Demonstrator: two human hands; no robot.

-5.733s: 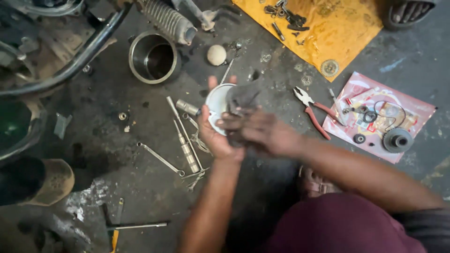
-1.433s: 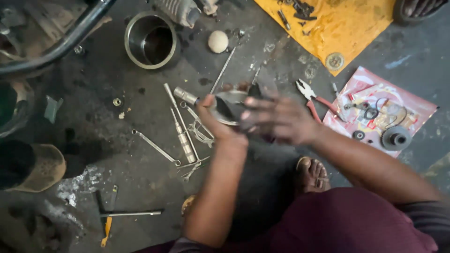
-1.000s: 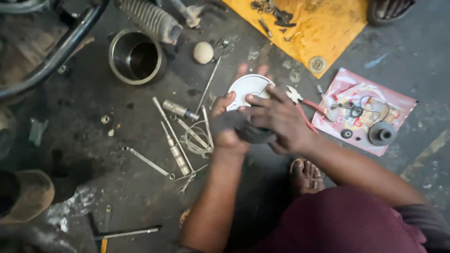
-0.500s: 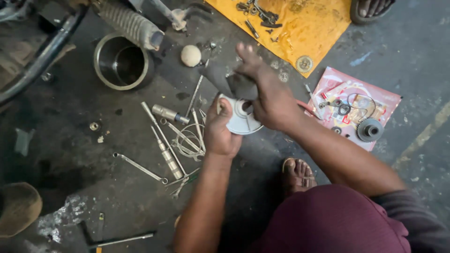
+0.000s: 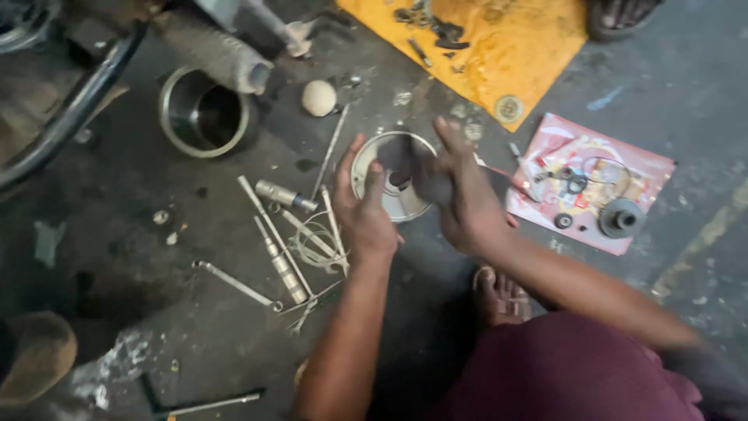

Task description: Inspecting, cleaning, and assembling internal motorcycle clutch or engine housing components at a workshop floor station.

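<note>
The left hand (image 5: 365, 206) grips the round metal housing (image 5: 392, 178) by its rim, open face now turned up toward the viewer. The right hand (image 5: 460, 195), closed on a dark rag (image 5: 405, 160), has moved inside it; wiping continues. Motion blur hides the rag's edges and the right fingertips. Spanners (image 5: 273, 249) lie on the floor left of the left hand.

floor (image 5: 117, 257) (dark, grimy) | rods (image 5: 273, 234) | steel cup (image 5: 204, 117) | yellow sheet (image 5: 499, 47)

round silver metal housing (image 5: 393, 175), hand-held
</note>
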